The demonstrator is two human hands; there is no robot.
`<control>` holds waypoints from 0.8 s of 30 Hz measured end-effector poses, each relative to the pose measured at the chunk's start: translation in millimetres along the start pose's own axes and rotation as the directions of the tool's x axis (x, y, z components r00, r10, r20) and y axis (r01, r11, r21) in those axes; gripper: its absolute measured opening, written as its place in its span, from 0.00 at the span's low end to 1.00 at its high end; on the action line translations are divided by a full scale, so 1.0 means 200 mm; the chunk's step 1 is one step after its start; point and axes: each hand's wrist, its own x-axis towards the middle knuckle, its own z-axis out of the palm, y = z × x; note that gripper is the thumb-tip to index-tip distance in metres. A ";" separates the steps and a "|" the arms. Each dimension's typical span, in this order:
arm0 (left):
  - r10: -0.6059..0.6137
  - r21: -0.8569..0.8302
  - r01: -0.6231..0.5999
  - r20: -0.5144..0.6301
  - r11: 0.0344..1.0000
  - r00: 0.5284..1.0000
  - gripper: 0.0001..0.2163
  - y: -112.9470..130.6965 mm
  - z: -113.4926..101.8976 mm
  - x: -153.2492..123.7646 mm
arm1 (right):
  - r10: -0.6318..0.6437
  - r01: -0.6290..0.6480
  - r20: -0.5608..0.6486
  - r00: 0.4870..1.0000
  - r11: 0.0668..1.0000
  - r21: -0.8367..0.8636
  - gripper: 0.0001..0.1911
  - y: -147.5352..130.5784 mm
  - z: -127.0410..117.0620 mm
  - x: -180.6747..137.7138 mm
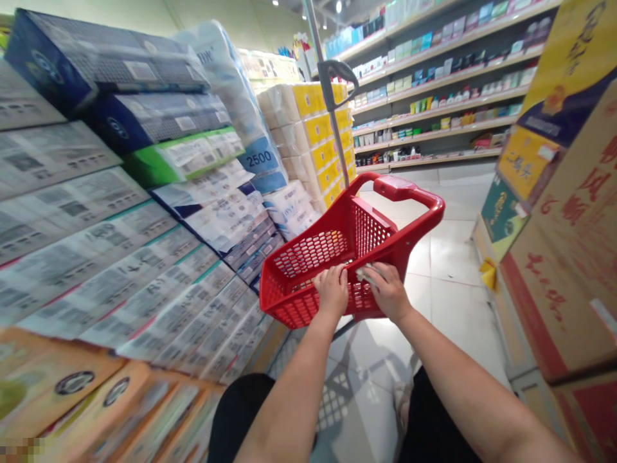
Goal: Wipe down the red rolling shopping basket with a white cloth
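Observation:
A red plastic shopping cart [308, 254] with perforated basket walls stands right in front of me, turned sideways. My left hand [333, 288] is closed over the near rim of the basket, fingers curled inward. Just to its right, my right hand [389, 292] presses a small pale crumpled cloth [365, 272] against the same rim; most of the cloth is hidden under the fingers. The cart's red handle [424, 209] rises beyond my right hand. Inside, the part of the basket in view shows no goods.
Stacked paper-goods packs [159, 251] line the left side, with yellow-labelled packs [321, 138] behind the cart. A metal pole with a dark grey hook [332, 83] stands by them. Cardboard cartons [569, 257] border the right. Stocked shelves [434, 90] span the back; tiled floor [453, 257] runs between.

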 end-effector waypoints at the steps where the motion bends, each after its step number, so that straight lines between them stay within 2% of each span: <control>1: 0.003 0.002 -0.003 -0.003 1.000 1.000 0.10 0.00 0.00 0.00 | 0.018 -0.018 -0.011 1.000 1.000 -0.011 0.17 0.00 0.00 0.00; 5: 0.007 0.029 -0.007 -0.002 1.000 1.000 0.10 0.01 0.00 -0.01 | -0.005 0.005 0.058 0.998 1.000 0.008 0.18 0.00 -0.01 -0.01; 10: -0.002 0.039 0.002 0.000 0.999 1.000 0.11 0.02 0.00 -0.03 | 0.061 -0.061 -0.062 0.996 0.998 -0.006 0.22 0.01 -0.04 0.00; 15: 0.001 0.043 -0.001 -0.006 0.999 1.000 0.11 0.02 0.01 -0.03 | -0.012 0.012 -0.002 1.000 0.999 0.048 0.25 0.00 -0.06 0.01; 19: 0.004 0.047 -0.004 -0.010 0.999 1.000 0.10 0.03 0.00 -0.04 | -0.003 0.005 -0.037 0.999 0.998 0.070 0.23 -0.02 -0.07 0.01; 24: 0.025 0.042 -0.024 -0.022 0.999 0.999 0.10 0.02 0.00 -0.04 | -0.031 0.026 0.100 0.995 0.998 0.051 0.21 -0.03 -0.05 -0.01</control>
